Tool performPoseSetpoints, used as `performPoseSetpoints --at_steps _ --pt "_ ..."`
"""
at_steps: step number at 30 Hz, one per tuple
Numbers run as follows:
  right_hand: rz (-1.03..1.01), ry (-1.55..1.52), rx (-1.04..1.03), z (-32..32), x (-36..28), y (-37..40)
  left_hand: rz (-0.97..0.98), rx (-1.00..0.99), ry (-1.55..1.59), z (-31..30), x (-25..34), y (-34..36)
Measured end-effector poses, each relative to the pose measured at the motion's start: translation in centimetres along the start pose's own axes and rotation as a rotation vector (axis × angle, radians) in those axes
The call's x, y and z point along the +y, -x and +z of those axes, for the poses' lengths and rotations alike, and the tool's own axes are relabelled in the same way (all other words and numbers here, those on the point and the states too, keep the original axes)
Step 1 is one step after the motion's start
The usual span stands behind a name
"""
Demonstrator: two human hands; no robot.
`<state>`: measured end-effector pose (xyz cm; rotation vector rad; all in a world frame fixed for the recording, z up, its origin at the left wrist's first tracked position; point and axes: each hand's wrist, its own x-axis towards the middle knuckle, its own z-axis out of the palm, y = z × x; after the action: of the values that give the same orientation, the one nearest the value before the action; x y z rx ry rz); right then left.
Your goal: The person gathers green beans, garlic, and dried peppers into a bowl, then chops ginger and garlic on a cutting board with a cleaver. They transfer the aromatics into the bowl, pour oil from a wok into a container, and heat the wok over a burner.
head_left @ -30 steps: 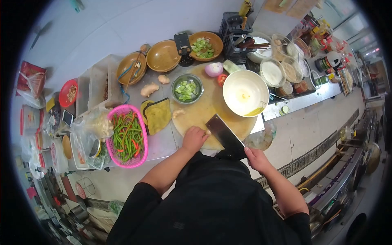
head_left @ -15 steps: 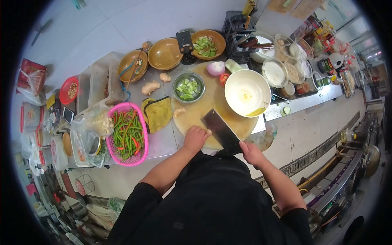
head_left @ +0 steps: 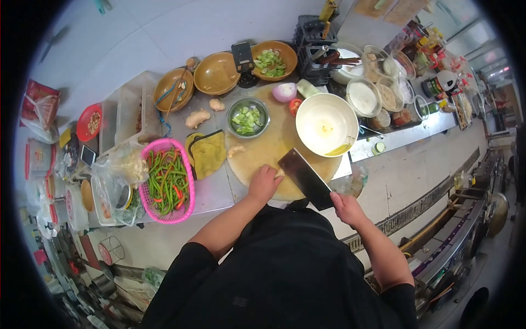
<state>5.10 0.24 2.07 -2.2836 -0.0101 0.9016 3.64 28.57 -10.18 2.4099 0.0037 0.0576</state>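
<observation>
My right hand (head_left: 347,209) grips the handle of a cleaver (head_left: 305,178), whose broad dark blade slants over the front of the round cutting board (head_left: 255,156). My left hand (head_left: 264,184) rests on the board's front edge, its fingers closed on a small pale piece of ginger (head_left: 280,172) beside the blade. A second ginger piece (head_left: 236,150) lies farther left on the board. Behind it stands a metal bowl (head_left: 248,117) of chopped green pieces. A large white bowl (head_left: 327,125) sits on the board's right side, near a cut tomato (head_left: 295,106) and half an onion (head_left: 285,92).
Left of the board are a yellow cloth (head_left: 206,155) and a pink basket (head_left: 166,181) of green and red chillies. Brown bowls (head_left: 217,74) and a black knife rack (head_left: 316,52) line the wall. Seasoning tubs (head_left: 364,97) stand at the right.
The cleaver has shifted slightly right, away from my left hand, and more of the ginger piece shows at the fingertips. The whole view has moved a little.
</observation>
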Motion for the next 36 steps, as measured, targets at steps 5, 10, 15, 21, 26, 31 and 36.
performPoseSetpoints --at_steps 5,10,15,21,26,31,36 --pt "-0.033 0.110 -0.024 -0.2 0.4 -0.7 -0.001 0.007 0.000 0.0 -0.1 -0.1" --pt "-0.074 0.116 -0.058 -0.9 0.1 -1.3 0.042 0.004 -0.053 0.0 -0.2 -0.1" --pt "-0.074 0.192 -0.047 0.5 1.4 -3.9 0.099 -0.003 -0.122 0.3 -0.3 -0.2" --pt "0.059 0.055 -0.101 1.5 0.6 -3.0 -0.009 0.011 -0.026 -0.2 0.5 -0.2" --pt "-0.095 -0.011 0.101 0.5 0.8 0.5 -0.054 0.035 -0.094 -1.1 2.6 -0.9" --pt "-0.093 0.048 0.125 0.2 1.2 1.1 -0.103 -0.057 -0.126 -0.7 2.3 -1.7" --pt "-0.091 0.130 0.104 0.6 0.2 1.4 0.120 -0.263 -0.170 -3.3 -0.7 -1.2"
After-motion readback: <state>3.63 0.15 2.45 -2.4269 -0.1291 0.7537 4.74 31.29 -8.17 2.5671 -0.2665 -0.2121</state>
